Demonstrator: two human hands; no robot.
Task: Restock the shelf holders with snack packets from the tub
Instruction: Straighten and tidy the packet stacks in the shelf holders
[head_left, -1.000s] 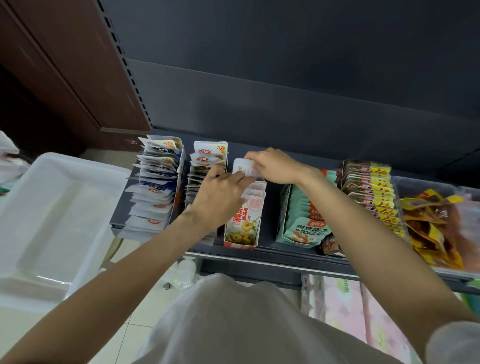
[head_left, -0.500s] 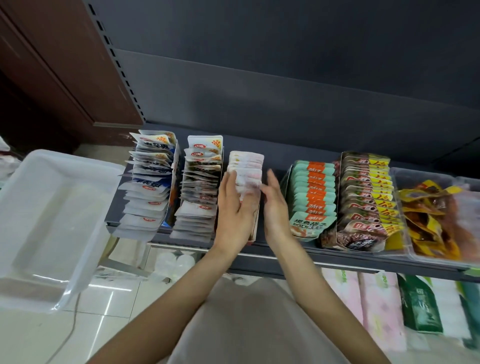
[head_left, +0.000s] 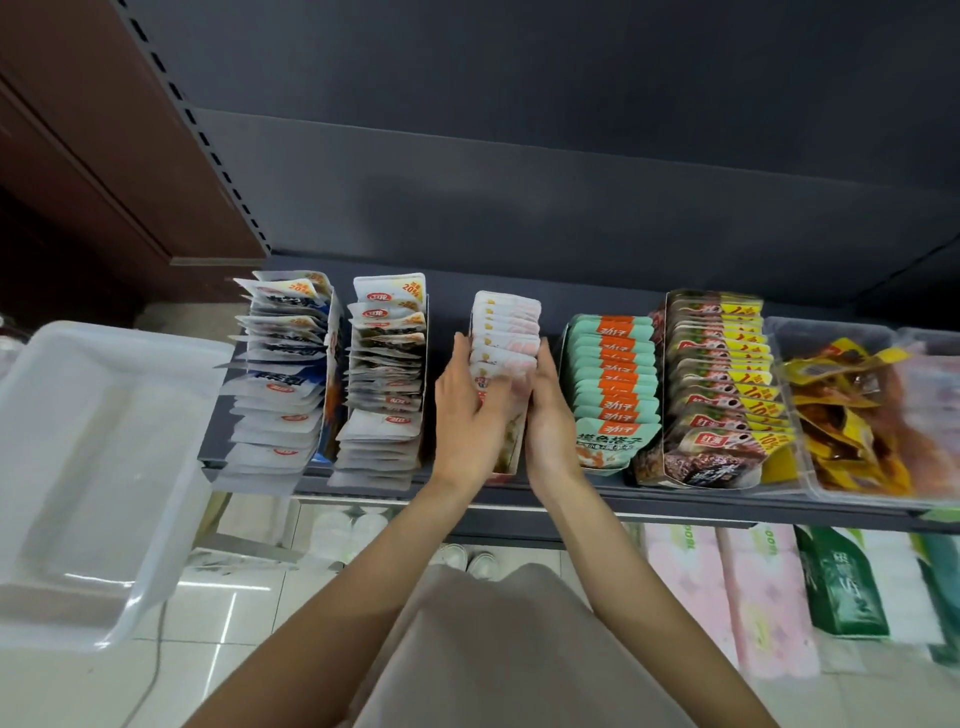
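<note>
Head view. Versus half a second back: both hands sit about the same, flanking the pink-white packet row; the view has come in a bit closer, and the right hand now lies tighter against the row's side. A second back the hands were up at the far end of that row, fingers pinching a packet top; now they are down at the near half.

Left hand (head_left: 470, 415): fingers straight, loosely spread, palm flat against the left side and front of the pink-white packet row (head_left: 506, 332), fingertips laid over the packet tops. No pinch, nothing lifted.

Right hand (head_left: 549, 415): fingers straight and together, edge-on, pressed along the row's right side. Holds nothing.

The row stands in its holder on the dark shelf (head_left: 571, 501), squeezed between the two palms; its far end sticks out beyond the fingertips.

Just left of the left hand: white packet stack (head_left: 387, 379), then a messier blue-white stack (head_left: 283, 374). Just right of the right hand: green-orange packets (head_left: 615, 384), then brown-yellow packets (head_left: 719, 384), then a clear bin of yellow wrappers (head_left: 857, 415).

White tub (head_left: 98, 467) well left of the hands, beside the shelf end; no packets visible inside.
</note>
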